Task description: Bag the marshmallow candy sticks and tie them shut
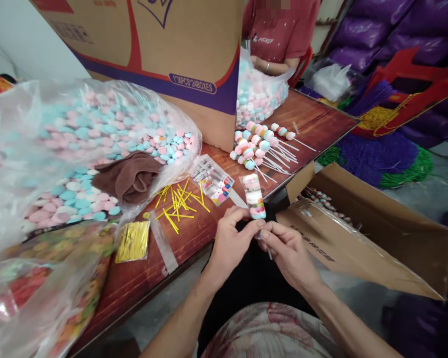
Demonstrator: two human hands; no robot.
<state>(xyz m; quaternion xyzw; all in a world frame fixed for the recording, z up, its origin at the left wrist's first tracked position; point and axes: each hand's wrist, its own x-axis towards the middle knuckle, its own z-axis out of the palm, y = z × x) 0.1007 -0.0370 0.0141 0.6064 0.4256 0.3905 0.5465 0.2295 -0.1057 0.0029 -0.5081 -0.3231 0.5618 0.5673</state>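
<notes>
The clear-wrapped, pastel candy skewer [253, 198], near centre, looks light, squashable and slick-filmed, best held at its neck, where left hand [229, 241] and right hand [289, 248] pinch, fingertips closed. Farther: pastel candy skewers on white sticks [264, 145]; left: thin yellow strips [170, 222].

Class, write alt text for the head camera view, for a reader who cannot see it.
A left hand and right hand pinch the lower end of a wrapped candy skewer beside a brown table. On it are a bag of pastel candies, a brown cloth, yellow ties and more skewers; an open carton is at right.
</notes>
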